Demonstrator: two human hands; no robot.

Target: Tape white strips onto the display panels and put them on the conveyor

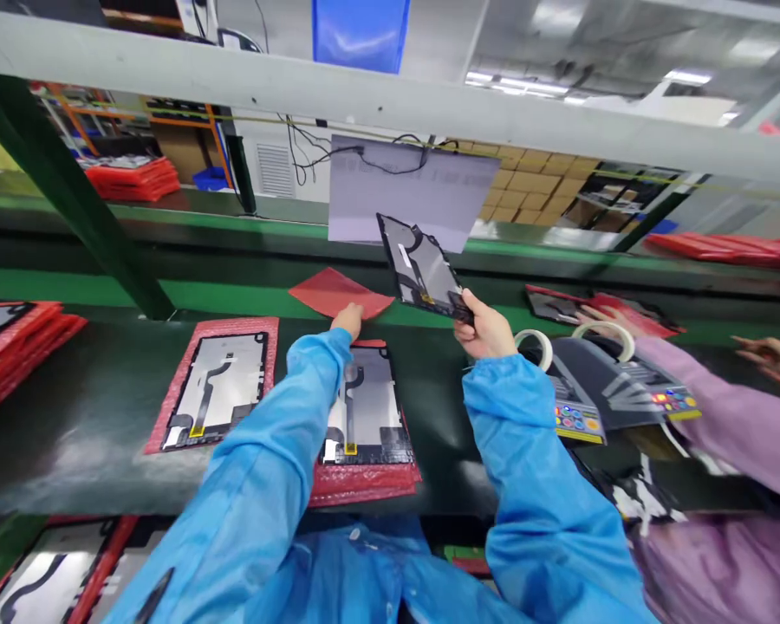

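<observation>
From the head view, we are pinching a raised panel (432, 270) by one corner between the thumb and fingers of our right hand (486, 329), beyond and right of the middle panel (373, 403), while our left hand (348, 319) is touching a red sheet (328, 290) just beyond that panel, its finger spread being something we cannot tell. On the dark bench (110, 416) we are seeing tape dispensers (573, 409) right of the middle panel, with cartons (536, 184) standing farther beyond it.
</observation>
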